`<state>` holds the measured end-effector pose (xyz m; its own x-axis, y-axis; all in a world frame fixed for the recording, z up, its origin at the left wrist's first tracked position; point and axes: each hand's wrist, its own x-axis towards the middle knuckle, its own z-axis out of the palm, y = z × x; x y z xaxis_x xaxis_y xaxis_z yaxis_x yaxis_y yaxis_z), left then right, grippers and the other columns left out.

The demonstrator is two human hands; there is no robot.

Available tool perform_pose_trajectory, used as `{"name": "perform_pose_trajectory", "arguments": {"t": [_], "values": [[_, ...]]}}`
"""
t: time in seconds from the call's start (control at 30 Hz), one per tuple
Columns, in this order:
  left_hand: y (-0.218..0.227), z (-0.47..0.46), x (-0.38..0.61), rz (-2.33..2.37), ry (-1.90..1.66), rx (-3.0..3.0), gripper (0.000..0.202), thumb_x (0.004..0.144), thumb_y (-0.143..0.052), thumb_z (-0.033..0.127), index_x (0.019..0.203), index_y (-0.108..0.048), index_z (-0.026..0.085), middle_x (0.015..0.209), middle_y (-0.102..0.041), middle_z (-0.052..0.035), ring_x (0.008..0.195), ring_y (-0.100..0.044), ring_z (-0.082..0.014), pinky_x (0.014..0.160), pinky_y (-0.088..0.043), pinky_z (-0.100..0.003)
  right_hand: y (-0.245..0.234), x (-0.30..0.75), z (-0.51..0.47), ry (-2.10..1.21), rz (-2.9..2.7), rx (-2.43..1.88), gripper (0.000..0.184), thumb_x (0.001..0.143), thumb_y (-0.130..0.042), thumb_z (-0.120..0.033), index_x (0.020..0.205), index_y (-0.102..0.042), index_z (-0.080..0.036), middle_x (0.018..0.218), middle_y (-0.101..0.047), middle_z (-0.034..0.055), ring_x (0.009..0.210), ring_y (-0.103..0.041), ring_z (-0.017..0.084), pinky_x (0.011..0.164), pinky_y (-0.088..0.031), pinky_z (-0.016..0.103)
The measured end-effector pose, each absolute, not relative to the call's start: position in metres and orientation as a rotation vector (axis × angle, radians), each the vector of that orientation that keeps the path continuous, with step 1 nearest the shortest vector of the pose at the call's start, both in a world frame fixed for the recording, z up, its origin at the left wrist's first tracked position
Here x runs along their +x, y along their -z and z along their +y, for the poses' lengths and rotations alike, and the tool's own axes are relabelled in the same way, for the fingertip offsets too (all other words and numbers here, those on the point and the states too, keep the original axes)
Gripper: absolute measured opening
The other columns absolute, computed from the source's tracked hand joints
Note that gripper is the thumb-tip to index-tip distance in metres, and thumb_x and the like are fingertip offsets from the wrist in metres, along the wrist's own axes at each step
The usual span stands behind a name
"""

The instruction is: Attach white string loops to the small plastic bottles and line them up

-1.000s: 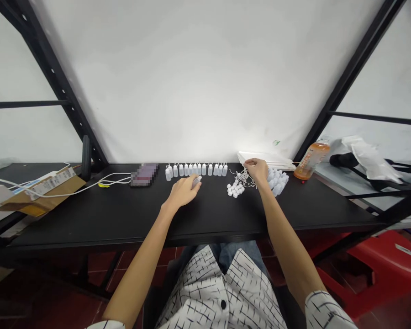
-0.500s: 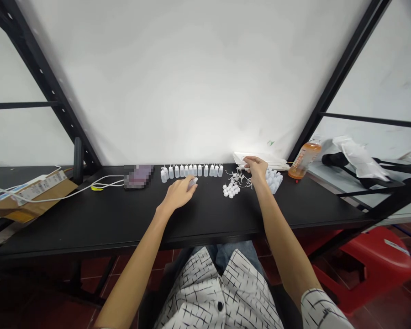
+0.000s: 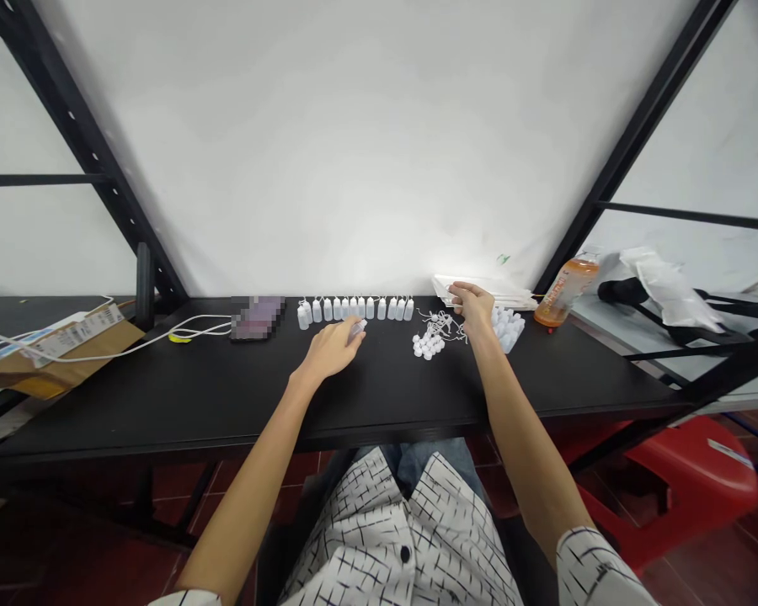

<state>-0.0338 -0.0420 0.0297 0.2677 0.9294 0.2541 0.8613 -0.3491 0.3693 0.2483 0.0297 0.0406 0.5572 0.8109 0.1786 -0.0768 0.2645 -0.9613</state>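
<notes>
On black table (image 3: 132, 396), left hand (image 3: 328, 352) holding bottle (image 3: 356, 332), right hand (image 3: 473, 307) by white caps (image 3: 427, 343)

"How's the light?"

"Bright. The white wall (image 3: 328, 151) is nearly washed flat, hottest just above the back edge of the worktop (image 3: 132, 412), right of centre."

"Any lamp in view?"

"No source shows. The white dropper bottles (image 3: 354, 310) almost melt into that glare."

"Shadows?"

"Soft. A grey band runs down the wall beside the steel upright (image 3: 82, 143) at the left, and the black top stays dull. The red tile floor (image 3: 88, 564) falls dim."

"Sharp?"

"Fairly, mid-frame. Wide-lens bending tilts the uprights inward and stretches the red plastic stool (image 3: 682, 480) at the corner. A pixelated block (image 3: 257, 318) hides whatever lies there."
</notes>
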Motion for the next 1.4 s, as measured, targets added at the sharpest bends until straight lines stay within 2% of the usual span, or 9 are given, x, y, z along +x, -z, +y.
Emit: {"name": "perform_pose_trajectory", "arguments": {"t": [0.2, 0.37, 0.53, 0.73, 0.93, 1.1, 1.4], "values": [[-0.034, -0.044, -0.034, 1.574, -0.792, 2.327, 0.035, 0.093, -0.046, 0.039, 0.125, -0.048, 0.024, 0.075, -0.067, 0.0022, 0.072, -0.066, -0.0202, 0.074, -0.046, -0.03, -0.036, 0.19, 0.016, -0.864, -1.256, -1.01, 0.029, 0.053, -0.083, -0.03, 0.072, -0.068, -0.014, 0.065, -0.066, 0.0038, 0.052, -0.057, 0.012, 0.036, -0.042, 0.02], [-0.033, -0.044, -0.033, 1.575, -0.805, 2.326, 0.038, 0.092, -0.047, 0.037, 0.128, -0.043, 0.025, 0.08, -0.069, 0.0019, 0.072, -0.067, -0.02, 0.073, -0.045, -0.03, -0.032, 0.165, 0.002, -0.908, -1.498, -0.891, 0.032, 0.057, -0.082, -0.038, 0.075, -0.072, -0.014, 0.066, -0.066, 0.004, 0.057, -0.059, 0.014, 0.039, -0.044, 0.022], [-0.032, -0.044, -0.03, 1.547, -0.793, 2.351, 0.04, 0.091, -0.049, 0.035, 0.129, -0.043, 0.025, 0.089, -0.071, -0.0001, 0.076, -0.069, -0.0211, 0.073, -0.046, -0.03, -0.027, 0.17, -0.001, -0.951, -1.576, -0.891, 0.031, 0.058, -0.082, -0.038, 0.074, -0.072, -0.014, 0.068, -0.067, 0.0045, 0.059, -0.06, 0.015, 0.04, -0.046, 0.022], [-0.034, -0.043, -0.029, 1.513, -0.825, 2.369, 0.042, 0.089, -0.055, 0.033, 0.128, -0.045, 0.023, 0.087, -0.072, 0.0004, 0.076, -0.069, -0.0217, 0.073, -0.046, -0.031, -0.027, 0.161, -0.006, -0.998, -1.656, -0.864, 0.032, 0.059, -0.083, -0.04, 0.076, -0.074, -0.014, 0.068, -0.067, 0.0044, 0.059, -0.06, 0.014, 0.041, -0.047, 0.022], [-0.033, -0.043, -0.03, 1.563, -0.77, 2.395, 0.041, 0.088, -0.057, 0.031, 0.128, -0.049, 0.024, 0.094, -0.073, -0.0011, 0.084, -0.069, -0.0222, 0.074, -0.047, -0.03, -0.031, 0.157, -0.014, -1.061, -1.655, -0.821, 0.033, 0.059, -0.084, -0.04, 0.076, -0.073, -0.014, 0.064, -0.066, 0.0031, 0.057, -0.06, 0.014, 0.042, -0.046, 0.023], [-0.03, -0.041, -0.029, 1.627, -0.818, 2.414, 0.036, 0.087, -0.059, 0.034, 0.122, -0.057, 0.025, 0.1, -0.073, -0.0017, 0.084, -0.068, -0.0223, 0.077, -0.047, -0.031, -0.031, 0.16, -0.013, -1.189, -1.632, -0.782, 0.032, 0.059, -0.083, -0.035, 0.082, -0.075, -0.015, 0.067, -0.068, 0.0031, 0.063, -0.062, 0.016, 0.047, -0.049, 0.024], [-0.03, -0.043, -0.029, 1.61, -0.823, 2.482, 0.035, 0.093, -0.05, 0.035, 0.124, -0.061, 0.026, 0.1, -0.073, -0.0043, 0.091, -0.067, -0.025, 0.076, -0.046, -0.03, -0.021, 0.16, -0.006, -1.078, -1.632, -0.795, 0.025, 0.063, -0.081, -0.033, 0.082, -0.077, -0.018, 0.075, -0.07, 0.0031, 0.062, -0.059, 0.013, 0.046, -0.045, 0.022]]}}
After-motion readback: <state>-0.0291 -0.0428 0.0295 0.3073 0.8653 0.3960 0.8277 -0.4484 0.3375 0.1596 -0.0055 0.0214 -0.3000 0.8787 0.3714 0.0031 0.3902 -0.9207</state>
